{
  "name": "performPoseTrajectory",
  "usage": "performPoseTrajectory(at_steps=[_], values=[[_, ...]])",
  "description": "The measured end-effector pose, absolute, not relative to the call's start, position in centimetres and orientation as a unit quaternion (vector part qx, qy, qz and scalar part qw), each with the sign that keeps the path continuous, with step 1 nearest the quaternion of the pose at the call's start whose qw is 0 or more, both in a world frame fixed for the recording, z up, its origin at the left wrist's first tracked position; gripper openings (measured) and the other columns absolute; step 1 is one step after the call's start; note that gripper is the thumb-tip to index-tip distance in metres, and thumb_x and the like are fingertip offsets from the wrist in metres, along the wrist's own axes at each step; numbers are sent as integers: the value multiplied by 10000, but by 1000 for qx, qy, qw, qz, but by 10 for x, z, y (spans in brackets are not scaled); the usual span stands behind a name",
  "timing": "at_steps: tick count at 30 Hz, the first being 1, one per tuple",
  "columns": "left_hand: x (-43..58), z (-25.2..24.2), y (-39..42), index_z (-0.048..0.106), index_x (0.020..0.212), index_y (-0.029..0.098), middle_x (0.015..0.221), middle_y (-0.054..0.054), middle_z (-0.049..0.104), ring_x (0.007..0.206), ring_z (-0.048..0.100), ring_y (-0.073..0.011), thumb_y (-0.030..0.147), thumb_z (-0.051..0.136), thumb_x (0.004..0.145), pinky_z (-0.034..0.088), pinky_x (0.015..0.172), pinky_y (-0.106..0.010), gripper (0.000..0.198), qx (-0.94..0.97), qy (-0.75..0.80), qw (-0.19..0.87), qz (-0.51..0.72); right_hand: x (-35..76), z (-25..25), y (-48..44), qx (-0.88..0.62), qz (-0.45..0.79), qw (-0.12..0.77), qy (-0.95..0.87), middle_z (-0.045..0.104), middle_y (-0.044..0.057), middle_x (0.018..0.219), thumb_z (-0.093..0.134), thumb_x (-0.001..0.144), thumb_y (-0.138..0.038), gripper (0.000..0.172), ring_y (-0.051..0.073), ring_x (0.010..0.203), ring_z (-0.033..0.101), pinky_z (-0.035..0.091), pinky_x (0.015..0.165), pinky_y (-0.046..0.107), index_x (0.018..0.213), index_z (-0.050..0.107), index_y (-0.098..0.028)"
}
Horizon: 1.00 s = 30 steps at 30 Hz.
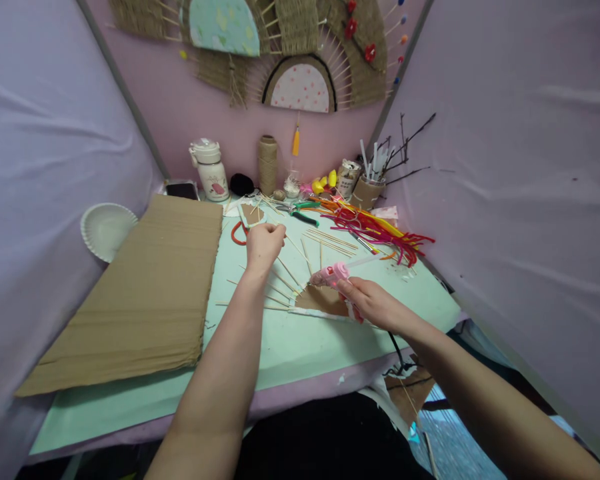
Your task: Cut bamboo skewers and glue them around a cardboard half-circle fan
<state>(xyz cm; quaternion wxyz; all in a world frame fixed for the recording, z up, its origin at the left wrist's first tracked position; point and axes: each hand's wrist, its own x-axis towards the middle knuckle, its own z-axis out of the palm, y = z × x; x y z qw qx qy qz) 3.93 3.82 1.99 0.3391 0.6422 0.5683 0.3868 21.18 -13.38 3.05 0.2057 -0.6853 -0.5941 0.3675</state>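
In my right hand (373, 301) is a pink hot glue gun (330, 273), its nozzle at the curved edge of a half-round cardboard piece (325, 301). Several thin wooden sticks (279, 291) fan outward from that edge. My left hand (265, 247), fingers pinched, grips one end of a wooden stick (298, 249), which slants down toward the glue gun's nozzle. A clear glue stick (364, 261) pokes out of the back of the gun. Part of the cardboard piece is hidden behind my right hand.
A large cardboard sheet (150, 287) covers the table's left side, beside a white paper plate (109, 231). Loose sticks (331, 243), green-handled pliers (304, 217) and colourful pipe cleaners (375, 227) lie beyond. A bottle (211, 172), twine spool (267, 165) and cardboard holder (367, 192) line the back.
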Motion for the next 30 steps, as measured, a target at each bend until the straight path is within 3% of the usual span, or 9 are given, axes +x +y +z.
performPoseTrajectory(at_steps=[9, 21, 30], values=[[39, 20, 39, 616, 513, 178, 508, -16, 628, 538, 555, -151, 284, 494, 703, 365, 532, -250, 249, 647, 577, 331, 372, 213, 29, -137, -695, 375, 199, -580, 518, -4, 550, 274, 887, -704, 556, 168, 532, 527, 400, 572, 288, 744, 473, -205], [44, 13, 46, 627, 548, 183, 596, -47, 673, 624, 603, -180, 294, 468, 707, 398, 592, -267, 251, 675, 604, 273, 324, 212, 35, -143, -694, 377, 191, -583, 505, -4, 526, 258, 884, -703, 554, 163, 526, 516, 395, 570, 285, 700, 442, -214], [49, 11, 45, 694, 677, 175, 714, -81, 718, 746, 651, -208, 292, 463, 751, 434, 668, -279, 269, 701, 618, 229, 273, 213, 39, -144, -695, 380, 181, -583, 507, -6, 522, 268, 879, -723, 591, 159, 514, 512, 400, 567, 282, 728, 494, -199]])
